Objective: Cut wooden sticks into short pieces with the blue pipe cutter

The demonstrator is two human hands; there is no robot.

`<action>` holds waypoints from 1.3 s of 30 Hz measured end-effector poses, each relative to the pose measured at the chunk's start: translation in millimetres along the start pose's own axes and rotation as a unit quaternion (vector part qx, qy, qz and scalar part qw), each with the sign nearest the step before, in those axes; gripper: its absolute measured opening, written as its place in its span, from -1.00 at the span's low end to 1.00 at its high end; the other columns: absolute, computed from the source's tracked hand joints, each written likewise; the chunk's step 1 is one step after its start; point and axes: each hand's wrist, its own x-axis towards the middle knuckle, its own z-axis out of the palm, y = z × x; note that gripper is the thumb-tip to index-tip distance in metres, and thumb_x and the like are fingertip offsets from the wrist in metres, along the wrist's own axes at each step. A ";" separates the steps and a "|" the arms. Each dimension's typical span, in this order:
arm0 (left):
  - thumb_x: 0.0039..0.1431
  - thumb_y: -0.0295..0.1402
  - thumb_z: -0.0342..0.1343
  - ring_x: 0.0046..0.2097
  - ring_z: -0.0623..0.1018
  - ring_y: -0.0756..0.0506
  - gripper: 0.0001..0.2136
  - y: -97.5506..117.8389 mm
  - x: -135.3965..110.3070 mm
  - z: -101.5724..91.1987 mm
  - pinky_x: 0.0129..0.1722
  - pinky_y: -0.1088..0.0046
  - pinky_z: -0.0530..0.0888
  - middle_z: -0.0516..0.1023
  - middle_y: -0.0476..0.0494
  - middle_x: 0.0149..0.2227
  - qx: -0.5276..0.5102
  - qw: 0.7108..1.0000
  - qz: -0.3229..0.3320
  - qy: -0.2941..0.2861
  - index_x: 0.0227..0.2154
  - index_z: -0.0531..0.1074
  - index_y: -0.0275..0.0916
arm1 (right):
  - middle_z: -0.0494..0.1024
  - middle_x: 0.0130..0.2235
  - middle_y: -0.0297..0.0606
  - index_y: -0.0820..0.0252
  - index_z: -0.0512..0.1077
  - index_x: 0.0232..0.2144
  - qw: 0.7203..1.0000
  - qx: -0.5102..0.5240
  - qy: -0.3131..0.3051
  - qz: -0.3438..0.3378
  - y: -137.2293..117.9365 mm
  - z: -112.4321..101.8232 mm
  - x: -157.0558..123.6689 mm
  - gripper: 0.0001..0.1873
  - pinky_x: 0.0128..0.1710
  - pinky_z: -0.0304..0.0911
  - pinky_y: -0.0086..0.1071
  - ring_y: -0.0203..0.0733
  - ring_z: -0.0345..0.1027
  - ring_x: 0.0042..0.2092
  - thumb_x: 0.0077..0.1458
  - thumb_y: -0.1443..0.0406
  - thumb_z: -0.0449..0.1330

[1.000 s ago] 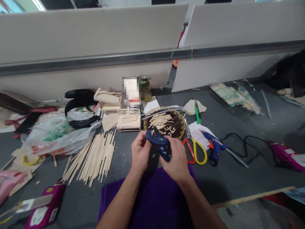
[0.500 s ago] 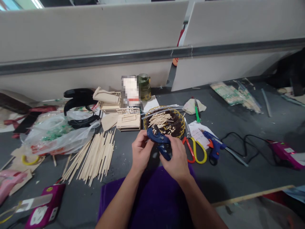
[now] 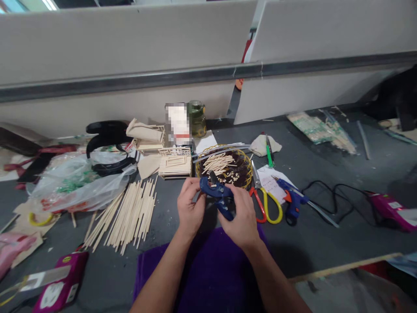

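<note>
My right hand (image 3: 241, 213) is wrapped round the handles of a dark blue hand cutter (image 3: 211, 187), which is held above the table in front of me. At the cutter's head, on the left, the fingers of my left hand (image 3: 190, 208) are pinched together; what they hold is hidden. A small pale bit, like a stick end, shows at the cutter's jaws. Just beyond lies a round woven basket (image 3: 246, 163) with short wooden sticks (image 3: 219, 163) and tiny cut pieces in it. Longer sticks (image 3: 133, 213) lie in a loose row to the left.
Scissors (image 3: 265, 204) with red and yellow handles and a blue glue gun (image 3: 294, 202) lie at the right. Small stick-built models (image 3: 176, 166) and a green jar (image 3: 197, 119) stand behind. A plastic bag (image 3: 81, 187) and a magenta box (image 3: 65, 278) are at the left.
My left hand and the cutter's head have shifted slightly left. A small pale bit now shows at the cutter's jaws. The right hand keeps its hold.
</note>
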 end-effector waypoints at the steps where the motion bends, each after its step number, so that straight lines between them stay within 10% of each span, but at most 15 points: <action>1: 0.13 -0.60 0.10 -0.25 0.47 -0.01 -0.81 0.3 0.5 -0.8 -0.26 0.51 0.43 0.47 -0.04 -0.32 0.009 1.000 0.018 0.008 -0.31 0.54 -0.20 | 0.42 -0.01 -0.05 0.19 0.21 0.11 1.000 0.003 0.001 -0.006 0.0 -0.2 0.1 -0.36 0.07 0.22 0.05 0.11 0.27 0.04 -0.08 0.40 0.16; 20: 0.16 -0.64 0.06 -0.28 0.52 0.01 -0.78 16.7 -0.3 -13.2 -0.31 0.51 0.47 0.49 -0.09 -0.29 0.021 0.992 0.119 -0.022 -0.32 0.52 -0.20 | 0.51 -0.17 -0.07 0.21 0.32 -0.02 0.993 0.006 0.076 -0.092 3.7 2.4 -3.3 -0.54 -0.09 0.37 -0.08 0.05 0.42 -0.12 -0.03 0.38 0.18; 30: 0.20 -0.61 -0.03 -0.29 0.49 0.00 -0.74 8.8 -3.9 -3.5 -0.31 0.53 0.43 0.45 -0.11 -0.31 0.123 0.986 0.064 -0.090 -0.19 0.50 -0.24 | 0.59 -0.31 -0.25 0.18 0.40 -0.19 0.977 0.101 -0.143 0.119 -2.7 -6.8 -11.7 -0.79 -0.28 0.39 -0.39 -0.13 0.52 -0.28 0.17 0.23 0.07; 39: 0.22 -0.58 -0.05 -0.30 0.47 -0.02 -0.75 -6.0 -13.5 9.8 -0.31 0.52 0.42 0.45 -0.11 -0.31 0.155 0.983 0.021 -0.094 -0.17 0.48 -0.25 | 0.56 -0.39 -0.26 0.16 0.39 -0.26 0.955 0.093 -0.213 0.186 12.9 -0.3 -7.2 -0.78 -0.39 0.33 -0.38 -0.14 0.47 -0.39 0.17 0.18 0.03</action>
